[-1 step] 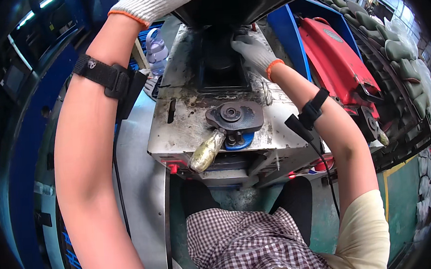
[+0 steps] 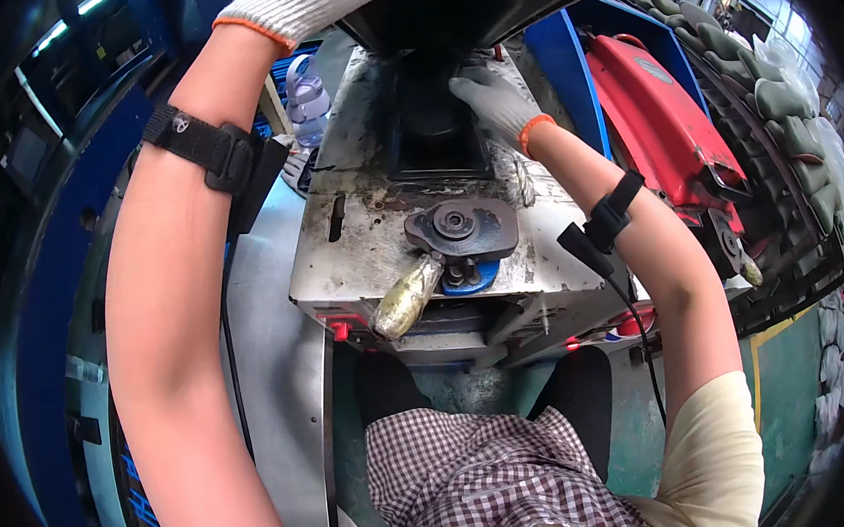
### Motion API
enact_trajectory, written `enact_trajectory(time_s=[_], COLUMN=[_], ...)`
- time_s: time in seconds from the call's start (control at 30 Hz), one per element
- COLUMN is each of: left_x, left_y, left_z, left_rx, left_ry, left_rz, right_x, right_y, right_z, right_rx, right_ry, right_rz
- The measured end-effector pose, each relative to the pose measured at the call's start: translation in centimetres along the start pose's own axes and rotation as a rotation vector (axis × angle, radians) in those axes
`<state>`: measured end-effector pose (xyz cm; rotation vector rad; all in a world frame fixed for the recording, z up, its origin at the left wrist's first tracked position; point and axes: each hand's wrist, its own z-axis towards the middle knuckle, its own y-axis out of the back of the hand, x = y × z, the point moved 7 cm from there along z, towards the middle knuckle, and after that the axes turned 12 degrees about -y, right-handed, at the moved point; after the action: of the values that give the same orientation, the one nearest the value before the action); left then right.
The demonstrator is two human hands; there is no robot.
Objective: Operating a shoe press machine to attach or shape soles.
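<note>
My left hand (image 2: 311, 5), in a white knit glove with an orange cuff, is up at the left edge of a raised black lid (image 2: 492, 4). It appears to grip that edge, though the top of the picture cuts off some of its fingers. My right hand (image 2: 497, 106), gloved alike, is at the right side of a dark recessed mould (image 2: 437, 155) on the machine top. Its fingers are drawn together in shadow, and whatever they hold is hidden. Nearer me, a dark metal clamp (image 2: 461, 229) with a worn, taped handle (image 2: 407, 297) is fixed at the machine's front.
The stained pale machine top (image 2: 328, 255) spans the middle. A lilac bottle (image 2: 307, 100) stands to its left. On the right are a red machine cover (image 2: 661, 110), a blue panel (image 2: 565, 67) and a rack of grey-green padded pieces (image 2: 783, 106). Cables hang from both forearm straps.
</note>
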<state>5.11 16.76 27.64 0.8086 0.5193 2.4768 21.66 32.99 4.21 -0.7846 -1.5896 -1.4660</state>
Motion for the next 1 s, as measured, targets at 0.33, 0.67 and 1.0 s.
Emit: enact_trajectory(time_s=[0.33, 0.67, 1.0], left_x=[0.1, 0.7, -17.2], left_y=[-0.3, 0.6, 5.6], left_z=[-0.5, -0.6, -19.1], left_rx=[-0.024, 0.004, -0.551], left_ry=[-0.004, 0.055, 1.077], left_rz=[0.030, -0.034, -1.036], right_x=[4.5, 1.8, 0.0], right_y=[-7.2, 3.3, 3.7], right_z=[-1.0, -10.1, -27.5], right_rx=[-0.016, 0.241, 0.538], right_ry=[0.010, -0.331, 0.059], right_rz=[-0.832, 0.852, 1.292])
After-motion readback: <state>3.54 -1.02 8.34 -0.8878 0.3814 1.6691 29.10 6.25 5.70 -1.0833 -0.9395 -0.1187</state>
